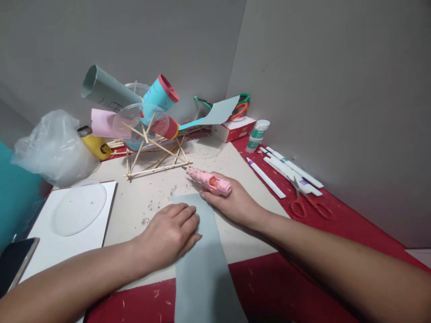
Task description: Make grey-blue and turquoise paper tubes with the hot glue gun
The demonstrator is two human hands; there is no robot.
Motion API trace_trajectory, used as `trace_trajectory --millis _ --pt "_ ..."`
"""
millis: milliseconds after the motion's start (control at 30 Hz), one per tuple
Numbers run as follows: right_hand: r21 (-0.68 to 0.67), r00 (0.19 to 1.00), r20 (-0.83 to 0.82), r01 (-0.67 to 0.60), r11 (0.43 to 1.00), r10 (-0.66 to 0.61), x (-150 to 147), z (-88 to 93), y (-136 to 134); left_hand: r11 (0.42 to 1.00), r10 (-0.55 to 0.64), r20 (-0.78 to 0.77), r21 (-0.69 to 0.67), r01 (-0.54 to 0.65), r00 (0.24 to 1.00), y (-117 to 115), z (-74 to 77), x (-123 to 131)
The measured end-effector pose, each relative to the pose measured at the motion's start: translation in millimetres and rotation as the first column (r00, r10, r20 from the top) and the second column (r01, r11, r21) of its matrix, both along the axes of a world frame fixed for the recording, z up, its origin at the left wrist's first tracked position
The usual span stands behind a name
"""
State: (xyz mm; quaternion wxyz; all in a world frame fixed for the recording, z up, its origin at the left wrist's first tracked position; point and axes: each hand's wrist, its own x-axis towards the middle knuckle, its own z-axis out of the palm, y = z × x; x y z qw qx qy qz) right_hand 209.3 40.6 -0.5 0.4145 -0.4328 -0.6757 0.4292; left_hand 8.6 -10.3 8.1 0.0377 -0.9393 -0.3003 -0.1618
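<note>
In my right hand [237,202] is a pink patterned hot glue gun [208,180], its thin nozzle pointing left toward the base of a wooden-stick stand. My fingers wrap around its grip below the body. My left hand [170,233] rests palm down on the left edge of a long blue-grey paper strip [202,260], fingers slightly bent, holding nothing. Beyond my hands is the stick stand [158,169], carrying a wheel of clear plastic discs [139,121] with coloured paper tubes: a grey tube [107,87], a blue tube [158,98] with red rim and a pink one [109,123].
Scissors [308,202] and several white markers [266,177] lie at right. Small tubs [257,134] and a red-white box [235,128] stand behind. At left are a plastic bag [57,148], a yellow bottle [94,143], a clear disc [81,208] on white board and a phone [16,264].
</note>
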Motion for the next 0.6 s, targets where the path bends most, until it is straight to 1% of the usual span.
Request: trace_trajectory --millis 67,133,233,300,333,400,467,533,600 --pt "0.003 1.0 0.002 0.005 1.0 -0.005 -1 0.1 2 0.999 0.03 -0.148 -0.016 -0.032 0.989 -7 -1.4 4" --pt "0.016 1.0 -0.01 0.006 1.0 -0.006 1 3.3 4 0.999 0.04 -0.236 -0.026 -0.048 0.971 -11 -2.1 6" --pt "0.079 0.998 -0.068 0.018 0.997 -0.013 7 13.7 5 0.997 0.058 -0.304 -0.039 -0.073 0.951 -12 -1.3 7" --pt "0.076 0.994 -0.102 0.037 0.996 -0.029 11 20.9 3 0.995 0.075 -0.328 -0.043 -0.095 0.942 -13 -0.5 8" --pt "0.031 0.994 -0.097 0.049 0.998 -0.046 13 23.4 1 0.994 0.08 -0.337 -0.043 -0.1 0.938 -13 -0.3 8" --pt "-0.142 0.997 -0.052 0.043 0.989 -0.051 13 25.8 -4 0.994 0.087 -0.352 -0.037 -0.106 0.932 -13 -0.6 9" --pt "-0.301 0.999 -0.042 -0.024 0.953 0.012 10 25.6 -11 0.994 0.096 -0.361 -0.022 -0.111 0.928 -15 -1.9 10" --pt "-0.388 0.995 -0.055 -0.103 0.916 0.089 5 25.3 -18 0.993 0.112 -0.36 0.0 -0.12 0.926 -16 -4.0 11" --pt "-0.417 0.992 -0.043 -0.127 0.9 0.12 0 25.9 -23 0.993 0.119 -0.352 0.023 -0.119 0.928 -17 -5.8 10"
